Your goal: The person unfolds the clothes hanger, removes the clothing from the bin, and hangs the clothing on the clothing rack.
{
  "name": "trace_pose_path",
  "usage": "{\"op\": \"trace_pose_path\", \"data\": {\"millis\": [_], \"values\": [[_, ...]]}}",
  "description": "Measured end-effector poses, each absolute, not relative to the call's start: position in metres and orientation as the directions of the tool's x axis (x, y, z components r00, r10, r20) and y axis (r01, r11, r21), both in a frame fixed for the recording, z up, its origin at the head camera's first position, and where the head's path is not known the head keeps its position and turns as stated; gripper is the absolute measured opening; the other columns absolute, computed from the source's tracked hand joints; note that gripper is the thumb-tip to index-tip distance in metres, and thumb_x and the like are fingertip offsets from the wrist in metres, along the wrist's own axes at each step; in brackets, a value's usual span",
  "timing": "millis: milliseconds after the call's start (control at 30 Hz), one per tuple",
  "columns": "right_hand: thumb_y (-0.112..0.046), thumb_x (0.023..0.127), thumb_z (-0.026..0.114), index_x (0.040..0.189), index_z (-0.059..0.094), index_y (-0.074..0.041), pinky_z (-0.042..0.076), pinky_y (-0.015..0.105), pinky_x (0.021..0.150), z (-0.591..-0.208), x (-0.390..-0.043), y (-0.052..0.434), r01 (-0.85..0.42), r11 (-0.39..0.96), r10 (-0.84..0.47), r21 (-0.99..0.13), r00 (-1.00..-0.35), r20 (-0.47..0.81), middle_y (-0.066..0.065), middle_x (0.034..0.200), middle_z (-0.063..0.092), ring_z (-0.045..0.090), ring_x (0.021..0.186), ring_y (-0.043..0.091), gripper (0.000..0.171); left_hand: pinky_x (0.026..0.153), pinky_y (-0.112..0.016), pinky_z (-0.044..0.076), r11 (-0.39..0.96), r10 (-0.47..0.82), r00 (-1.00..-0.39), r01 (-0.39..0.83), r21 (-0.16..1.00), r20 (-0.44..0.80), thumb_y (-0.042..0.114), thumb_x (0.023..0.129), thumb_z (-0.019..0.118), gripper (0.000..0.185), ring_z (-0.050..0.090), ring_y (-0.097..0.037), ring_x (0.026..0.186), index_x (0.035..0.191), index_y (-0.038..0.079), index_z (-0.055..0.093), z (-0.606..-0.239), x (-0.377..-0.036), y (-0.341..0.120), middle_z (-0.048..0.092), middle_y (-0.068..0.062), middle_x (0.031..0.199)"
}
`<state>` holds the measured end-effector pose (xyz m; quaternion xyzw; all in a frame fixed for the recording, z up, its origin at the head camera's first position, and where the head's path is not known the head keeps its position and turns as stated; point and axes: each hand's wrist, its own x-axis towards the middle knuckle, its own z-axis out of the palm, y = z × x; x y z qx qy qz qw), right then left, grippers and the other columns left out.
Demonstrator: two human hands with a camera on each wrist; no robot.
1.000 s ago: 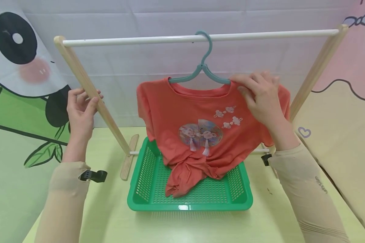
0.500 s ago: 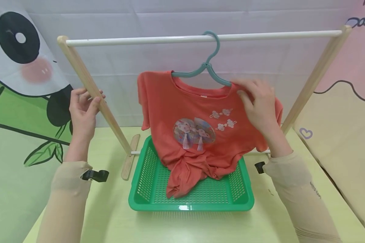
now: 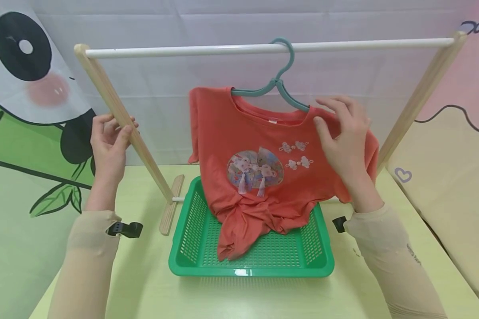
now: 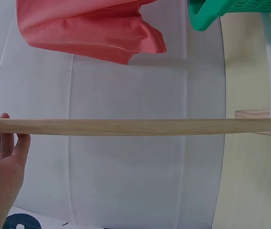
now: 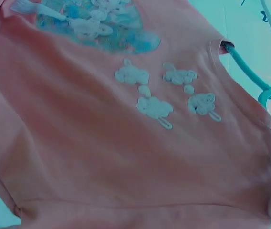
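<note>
An orange-red T-shirt point(image 3: 259, 141) with a round cartoon print hangs on a teal hanger point(image 3: 277, 84), whose hook sits over the white rail point(image 3: 183, 50) of a small wooden rack. The hanger tilts, its left end higher. My right hand point(image 3: 343, 133) grips the shirt's right shoulder, thumb in front and fingers over the top. The shirt's hem lies bunched in a green basket point(image 3: 183, 261). My left hand point(image 3: 109, 137) holds the rack's left wooden post point(image 3: 119, 115); in the left wrist view its fingers point(image 4: 4, 143) curl behind that post point(image 4: 135, 126). The right wrist view is filled by the shirt point(image 5: 102, 157).
The rack stands on a pale yellow table point(image 3: 143, 288), its right post point(image 3: 419, 97) near a padded wall point(image 3: 443, 177). A wooden foot point(image 3: 171, 204) lies left of the basket. A panda backdrop point(image 3: 28, 88) hangs behind on the left.
The hanger and shirt have slid right along the rail and tilted, left end up. My right hand moved with the shoulder. My left hand stayed on the post.
</note>
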<state>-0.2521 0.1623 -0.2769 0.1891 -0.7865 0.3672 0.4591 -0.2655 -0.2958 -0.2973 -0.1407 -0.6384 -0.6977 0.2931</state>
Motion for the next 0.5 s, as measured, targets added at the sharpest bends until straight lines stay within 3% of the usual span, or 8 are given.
{"op": "trace_pose_path", "data": {"millis": [300,500], "values": [[-0.006,0.080,0.068,0.107,0.066,-0.003,0.042,0.033,0.096,-0.271,-0.242,0.133,-0.884,0.415,-0.041,-0.213,-0.252,0.967,0.015,0.112,0.063,0.054,0.110,0.026,0.027,0.081,-0.024,0.054,-0.022,-0.231,-0.792,0.585,0.811,0.565,0.003,0.088,0.060,0.030,0.063,-0.023,0.098,0.116,0.007,0.050,-0.293,-0.262,-0.293,0.062,-0.015,0.109],[-0.001,0.077,0.073,0.110,0.064,-0.001,0.044,0.029,0.093,-0.281,-0.245,0.112,-0.958,0.264,-0.248,-0.113,-0.181,0.952,0.014,0.113,0.063,0.055,0.108,0.027,0.034,0.081,-0.024,0.054,-0.044,-0.233,-0.796,0.582,0.812,0.558,0.002,0.087,0.060,0.030,0.061,-0.027,0.099,0.115,0.007,0.050,-0.295,-0.263,-0.293,0.062,-0.016,0.108]]}}
